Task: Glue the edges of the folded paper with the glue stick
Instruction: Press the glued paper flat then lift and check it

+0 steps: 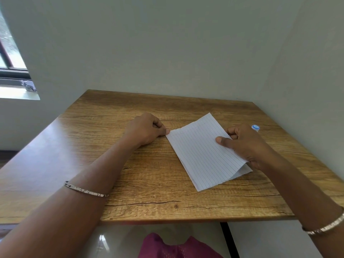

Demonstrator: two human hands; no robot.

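A folded sheet of lined white paper [202, 153] lies on the wooden table [130, 179], right of centre. My left hand [147, 129] is curled, its fingertips pressing the paper's far left corner. My right hand [247, 144] grips the paper's right edge, thumb on top and fingers beneath, so the top layer lifts a little there. A white glue stick with a blue ring [255, 127] pokes out just beyond my right hand; its body is hidden behind the hand, and I cannot tell if the hand touches it.
The table stands in a corner, with pale walls behind and to the right. A window [11, 62] is at the far left. A black table leg [229, 239] and magenta fabric [176, 246] show below the front edge.
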